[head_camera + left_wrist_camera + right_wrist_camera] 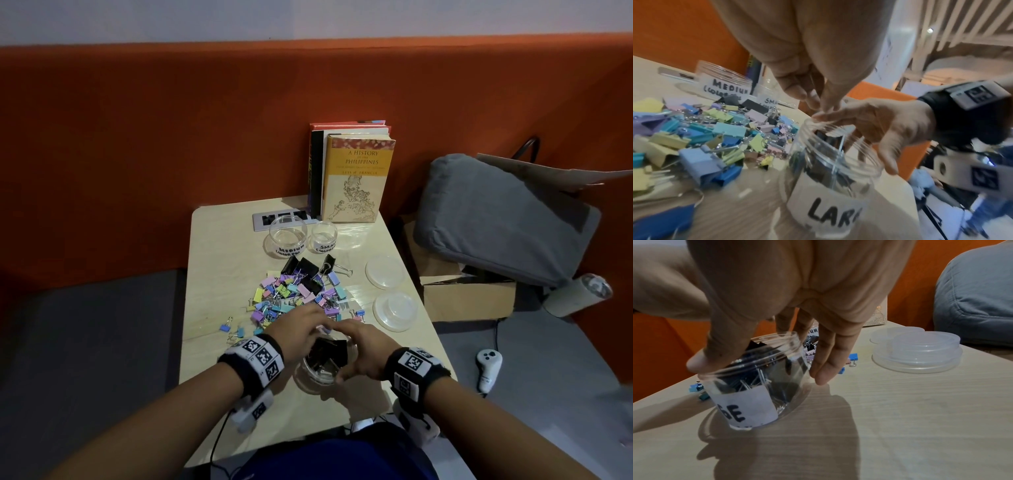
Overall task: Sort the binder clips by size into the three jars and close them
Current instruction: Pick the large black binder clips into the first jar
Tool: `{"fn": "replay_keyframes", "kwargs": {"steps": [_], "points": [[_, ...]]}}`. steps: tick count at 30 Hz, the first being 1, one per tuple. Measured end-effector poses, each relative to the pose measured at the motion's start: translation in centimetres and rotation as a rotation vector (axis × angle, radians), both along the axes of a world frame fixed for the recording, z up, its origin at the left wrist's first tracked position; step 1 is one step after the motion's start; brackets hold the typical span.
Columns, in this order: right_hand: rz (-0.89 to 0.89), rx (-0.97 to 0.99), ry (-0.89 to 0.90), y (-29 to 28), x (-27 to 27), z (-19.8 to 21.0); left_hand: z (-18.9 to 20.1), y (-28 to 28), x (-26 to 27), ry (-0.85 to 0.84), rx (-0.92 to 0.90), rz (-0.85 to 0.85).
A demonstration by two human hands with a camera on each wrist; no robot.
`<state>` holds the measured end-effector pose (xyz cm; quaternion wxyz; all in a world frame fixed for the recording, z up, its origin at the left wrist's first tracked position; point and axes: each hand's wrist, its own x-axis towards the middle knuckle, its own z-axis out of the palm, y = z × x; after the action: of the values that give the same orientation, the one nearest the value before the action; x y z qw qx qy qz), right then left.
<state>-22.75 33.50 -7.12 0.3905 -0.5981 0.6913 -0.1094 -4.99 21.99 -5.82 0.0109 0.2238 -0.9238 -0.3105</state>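
- Binder clips (294, 294) mostly sit in a colourful heap mid-table (219, 240), big black ones at its far edge.
- Large jar (323, 366), lidless, stands near the front edge with black clips inside.
- Right hand (363, 353) cups its rim, thumb and fingers curled round.
- Left hand (298, 329) hovers over the mouth, fingertips bunched; can't tell if it's holding anything.
- Medium jar (287, 236) and small jar (324, 236) stand open behind the heap, two lids (385, 274) to the right.
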Motion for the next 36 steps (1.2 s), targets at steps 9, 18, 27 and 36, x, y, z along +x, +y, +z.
{"fn": "replay_keyframes", "kwargs": {"steps": [9, 18, 27, 36], "points": [[0.010, 0.015, 0.032, 0.0, 0.1, -0.3, -0.1, 0.3, -0.2, -0.271, -0.182, -0.051], [0.018, -0.002, 0.004, 0.0, 0.0, -0.1, 0.1, 0.8, -1.1, -0.339, -0.132, -0.001], [0.046, -0.017, 0.007, -0.6, 1.3, 0.4, 0.3, -0.1, 1.6, -0.280, 0.110, -0.068], [-0.024, 0.038, -0.098, -2.8, 1.2, 0.4, -0.7, -0.1, 4.6, -0.266, 0.206, 0.088]]}}
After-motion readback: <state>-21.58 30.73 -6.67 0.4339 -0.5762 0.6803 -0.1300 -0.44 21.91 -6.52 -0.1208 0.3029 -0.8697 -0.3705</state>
